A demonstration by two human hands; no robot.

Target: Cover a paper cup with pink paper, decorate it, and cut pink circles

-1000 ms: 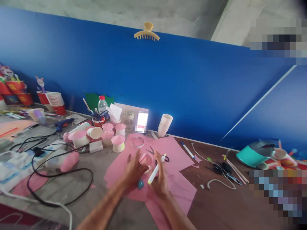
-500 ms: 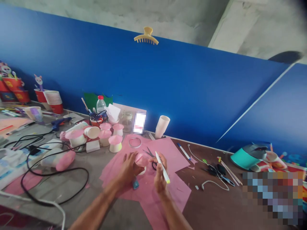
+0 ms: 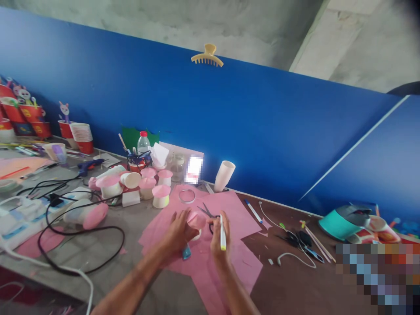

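My left hand (image 3: 179,232) is closed around a small paper cup with a pink paper top (image 3: 197,220), low over a spread of pink paper (image 3: 226,267). To its right, my right hand (image 3: 219,245) grips a white marker (image 3: 223,232) with a yellow end pointing toward me. The scissors (image 3: 206,211) lie on the paper just beyond, their handles partly hidden by the right hand. A small blue object (image 3: 187,252) shows below the left hand; its kind is unclear. Farther back on the paper lies a clear ring (image 3: 187,196).
Several pink-topped cups (image 3: 161,197) stand at left, by a black cable (image 3: 121,251) and a power strip (image 3: 19,218). A stack of white cups (image 3: 225,176) leans near the blue partition (image 3: 262,131). At right are a blue-and-white marker (image 3: 253,211), white cable (image 3: 295,256) and teal object (image 3: 343,223).
The white marker has turned more upright in my right hand. My left hand stays on the pink-topped cup. The whole view has shifted slightly.
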